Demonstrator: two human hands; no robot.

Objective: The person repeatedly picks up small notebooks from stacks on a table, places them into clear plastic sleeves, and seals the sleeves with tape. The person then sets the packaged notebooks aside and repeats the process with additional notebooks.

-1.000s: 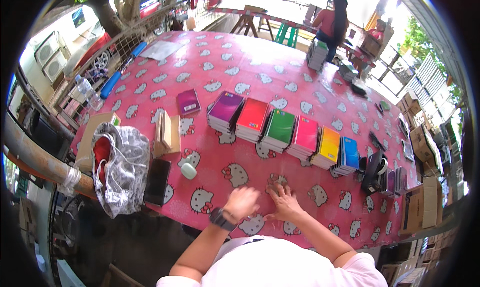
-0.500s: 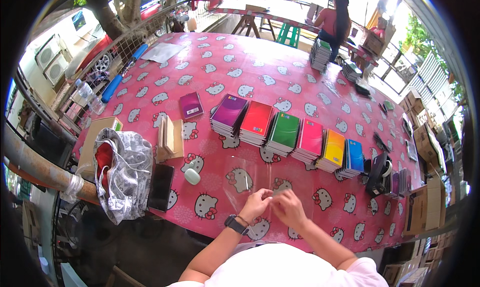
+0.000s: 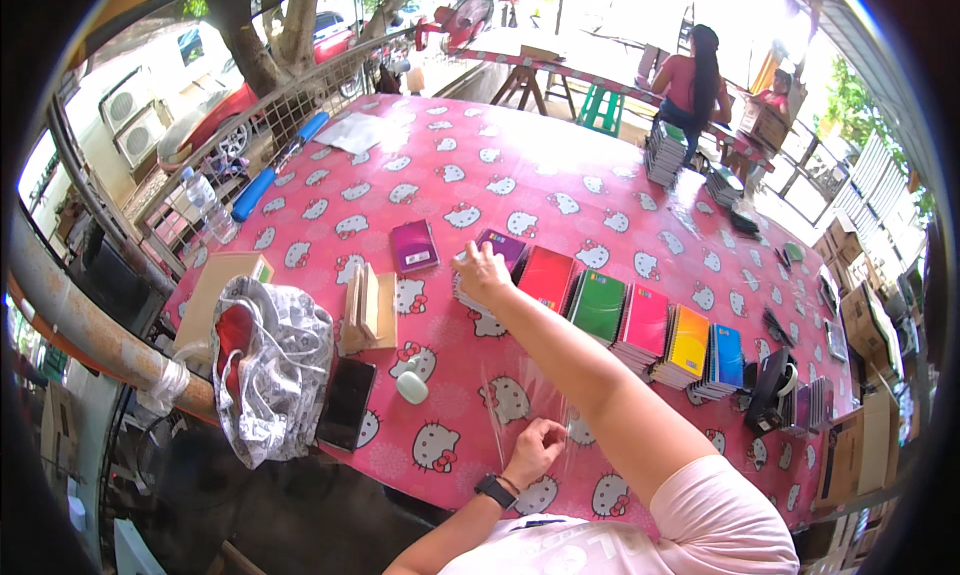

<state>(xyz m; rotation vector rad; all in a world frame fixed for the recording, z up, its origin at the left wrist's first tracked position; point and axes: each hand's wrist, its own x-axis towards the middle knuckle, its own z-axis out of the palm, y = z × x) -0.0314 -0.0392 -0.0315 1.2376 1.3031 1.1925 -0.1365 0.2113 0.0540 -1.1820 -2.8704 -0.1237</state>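
My left hand (image 3: 533, 452), with a dark watch on its wrist, pinches the edge of a clear plastic bag (image 3: 510, 400) at the table's near side. The bag is see-through, so its outline is hard to follow. My right arm stretches across to the far left of the notebook row. There my right hand (image 3: 484, 272) grips at the left edge of the purple spiral notebooks (image 3: 505, 245), hiding part of that stack. Rightward follow stacks of red (image 3: 546, 277), green (image 3: 598, 305), pink (image 3: 643, 320), yellow (image 3: 686, 340) and blue notebooks (image 3: 726, 353).
A single purple notebook (image 3: 414, 246) lies beyond a wooden holder (image 3: 368, 310). Nearer left are a pale green case (image 3: 411, 387), a black phone (image 3: 347, 405) and a patterned cloth bag (image 3: 285, 375). A black tape dispenser (image 3: 768, 395) stands right. Another person (image 3: 690, 80) is at a far table.
My right hand has left the plastic bag and reached forward and left to the purple stack. My left hand keeps the bag. The whole view has shifted slightly.
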